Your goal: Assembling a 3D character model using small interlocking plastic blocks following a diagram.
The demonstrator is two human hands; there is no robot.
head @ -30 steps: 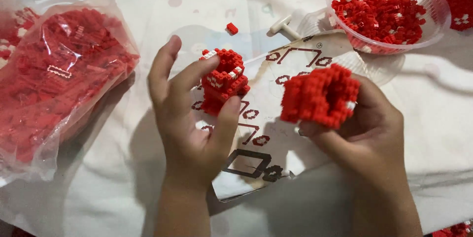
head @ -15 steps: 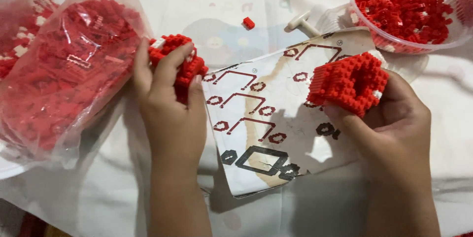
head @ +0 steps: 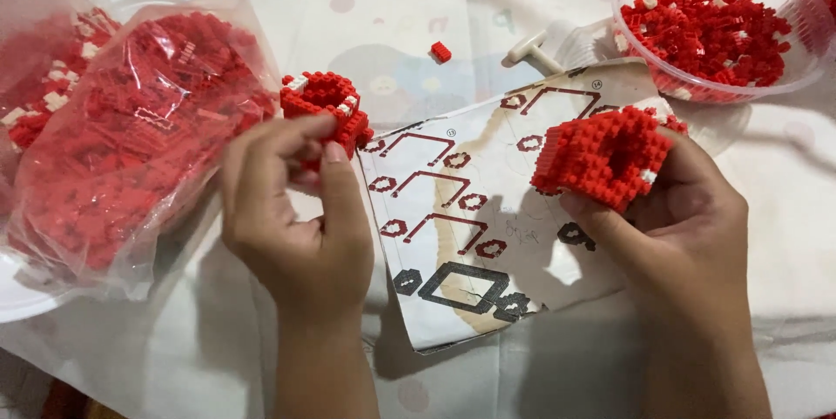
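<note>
My left hand pinches a small red brick assembly with a few white studs, held just left of the instruction sheet. My right hand grips a larger red block assembly, hollow in the middle, above the sheet's right side. The sheet lies on the white cloth and shows red and black step drawings. Part of each assembly is hidden by my fingers.
A clear plastic bag full of red bricks lies at the left, with another behind it. A clear bowl of red and white bricks stands at the top right. One loose red brick and a white tool lie on the white cloth.
My left hand has carried the small assembly leftward off the sheet, toward the bag. My right hand still holds the larger assembly in much the same place.
</note>
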